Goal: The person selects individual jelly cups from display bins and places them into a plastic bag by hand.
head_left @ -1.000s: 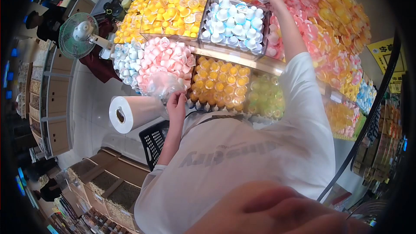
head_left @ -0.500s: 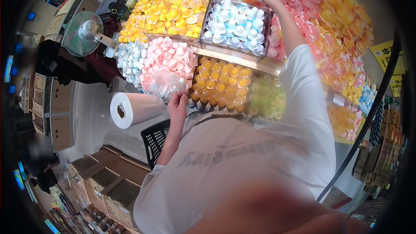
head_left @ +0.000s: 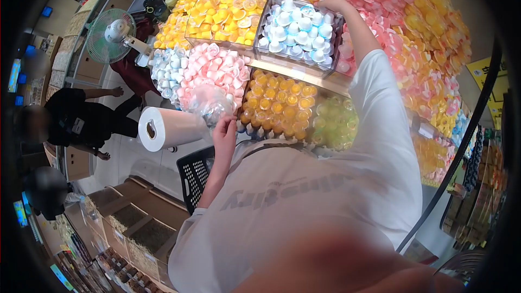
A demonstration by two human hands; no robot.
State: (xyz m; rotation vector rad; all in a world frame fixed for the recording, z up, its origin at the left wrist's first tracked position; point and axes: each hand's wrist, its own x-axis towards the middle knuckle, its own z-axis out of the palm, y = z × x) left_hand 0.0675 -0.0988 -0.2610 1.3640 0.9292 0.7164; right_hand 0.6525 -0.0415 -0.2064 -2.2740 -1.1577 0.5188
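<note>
My left hand (head_left: 224, 129) has its fingers pinched on a clear plastic bag (head_left: 209, 106), which lies against the pile of pink cups (head_left: 214, 73). Near the far edge of a clear bin of white and blue cups (head_left: 296, 30), my right hand (head_left: 332, 2) reaches with its fingers bent down and together. Whatever its fingertips hold, if anything, is too small to make out. Yellow cups (head_left: 222, 16) are heaped left of that bin, and orange cups (head_left: 279, 103) stand in rows in front of it.
A large white roll (head_left: 171, 129) and a black perforated basket (head_left: 194, 176) are beside my left arm. A green fan (head_left: 111, 35) stands at the left. Two people in dark clothes (head_left: 81, 119) are at the left. A black strap (head_left: 461, 152) crosses the right side.
My right hand has shifted slightly left to the bin's far edge. The bag stays in my left hand. A person in dark clothes has come further into view at the left.
</note>
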